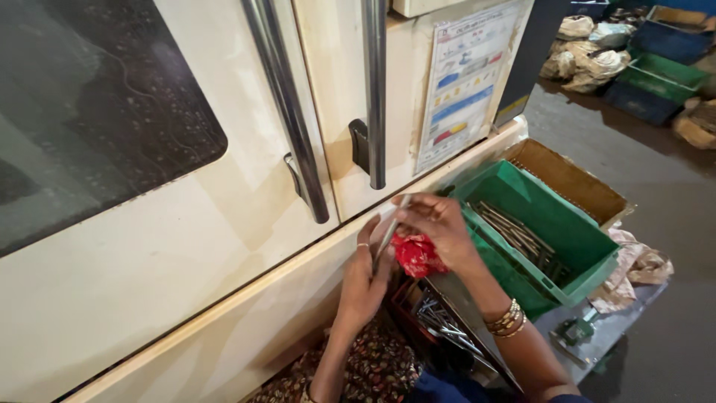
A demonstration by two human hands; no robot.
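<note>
My left hand (363,276) and my right hand (440,224) are both closed on a thin metal rod (391,230), held upright in front of the cream machine door. My right hand grips the rod's upper end and also presses a crumpled red cloth (416,254) in its palm. My left hand, with a ring on one finger, holds the rod lower down. Bangles circle my right wrist. Below my hands a dark red tray (440,321) holds several more metal rods.
A green plastic crate (552,224) with several rods stands to the right, beside a cardboard box (574,183). The machine has two steel door handles (294,127) and a colour chart (462,82). Blue and green crates (656,75) and sacks lie on the floor far right.
</note>
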